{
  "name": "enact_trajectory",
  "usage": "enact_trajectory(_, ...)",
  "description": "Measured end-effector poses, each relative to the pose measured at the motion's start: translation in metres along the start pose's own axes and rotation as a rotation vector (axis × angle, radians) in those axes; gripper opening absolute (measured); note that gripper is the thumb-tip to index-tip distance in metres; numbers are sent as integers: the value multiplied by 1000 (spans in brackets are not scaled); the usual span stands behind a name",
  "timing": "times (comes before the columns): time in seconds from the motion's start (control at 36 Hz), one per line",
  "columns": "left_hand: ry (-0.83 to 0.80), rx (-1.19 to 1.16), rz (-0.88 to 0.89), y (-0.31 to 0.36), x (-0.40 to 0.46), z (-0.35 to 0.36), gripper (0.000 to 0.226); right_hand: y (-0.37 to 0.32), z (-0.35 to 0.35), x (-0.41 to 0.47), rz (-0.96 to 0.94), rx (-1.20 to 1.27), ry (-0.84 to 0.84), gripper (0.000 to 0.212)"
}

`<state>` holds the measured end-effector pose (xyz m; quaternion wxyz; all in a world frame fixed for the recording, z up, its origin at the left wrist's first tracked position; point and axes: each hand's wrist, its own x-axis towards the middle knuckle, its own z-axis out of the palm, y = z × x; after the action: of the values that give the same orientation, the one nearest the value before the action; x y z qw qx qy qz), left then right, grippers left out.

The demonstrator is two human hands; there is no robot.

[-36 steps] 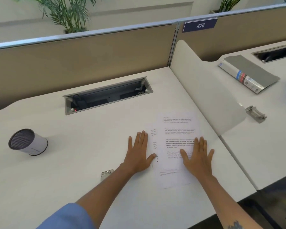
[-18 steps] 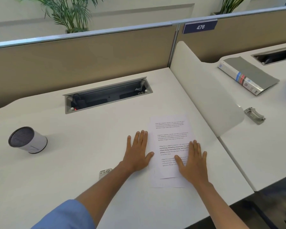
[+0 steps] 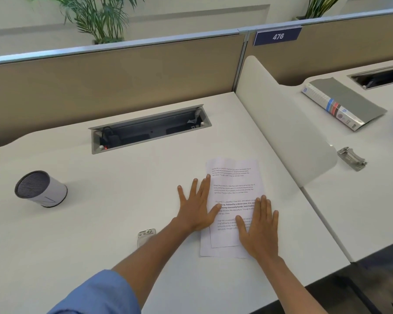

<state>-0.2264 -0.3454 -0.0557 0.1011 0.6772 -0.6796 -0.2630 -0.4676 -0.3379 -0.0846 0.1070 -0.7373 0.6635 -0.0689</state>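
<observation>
A small stack of printed paper sheets (image 3: pixel 234 184) lies on the white desk (image 3: pixel 123 223), right of centre. My left hand (image 3: pixel 196 206) lies flat with straight fingers against the stack's left edge, its thumb on the paper. My right hand (image 3: pixel 260 230) presses flat on the lower right part of the sheets. The top sheet sits slightly offset from the one beneath, whose edge shows at the bottom and left.
A grey cylindrical speaker (image 3: pixel 40 189) stands at the left. A small metal clip (image 3: pixel 145 236) lies by my left forearm. An open cable tray (image 3: pixel 150 129) is sunk into the desk. Beyond a white divider (image 3: pixel 288 132), the neighbouring desk holds a binder (image 3: pixel 343 103) and a metal clip mechanism (image 3: pixel 352 158).
The sheets have been slid left and squared into a neater stack. My right hand moved left with them; my left hand now touches the stack's left edge.
</observation>
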Motion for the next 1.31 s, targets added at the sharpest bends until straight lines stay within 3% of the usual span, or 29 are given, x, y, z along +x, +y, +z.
enact_trajectory(0.11,-55,-179,29,13,2,-4,102,0,1,-1,-8,-1,-11,96)
enact_trajectory(0.19,-76,-575,36,28,-4,-10,113,-1,0,-1,-2,6,-22,96)
enact_trajectory(0.25,-23,-860,-58,37,-13,-9,118,-2,-1,-1,-4,15,-25,97)
enact_trajectory(0.36,105,-1175,-357,46,-22,-4,122,-4,-5,-2,-4,36,-32,99)
enact_trajectory(0.42,134,-1245,-447,45,-23,-6,106,-4,-7,-3,-5,50,-38,99)
enact_trajectory(0.47,126,-1207,-433,41,-22,-7,58,-5,-9,-4,-4,52,-41,99)
enact_trajectory(0.53,96,-1136,-401,39,-23,-9,33,-6,-12,-5,5,50,-50,98)
enact_trajectory(0.69,98,-1036,-430,39,-29,-14,38,-13,-26,3,85,183,-17,92)
enact_trajectory(0.89,143,-974,-371,34,-47,-31,53,-19,-58,28,362,676,-18,94)
enact_trajectory(1.0,180,-1008,-305,26,-62,-48,47,-27,-81,38,489,987,-144,75)
enact_trajectory(1.06,199,-1032,-272,20,-71,-58,43,-32,-89,42,453,1129,-269,59)
enact_trajectory(1.14,230,-1074,-255,7,-86,-72,41,-45,-100,45,365,1264,-397,54)
enact_trajectory(1.31,312,-1104,-269,-29,-126,-100,38,-97,-114,41,232,1301,-584,47)
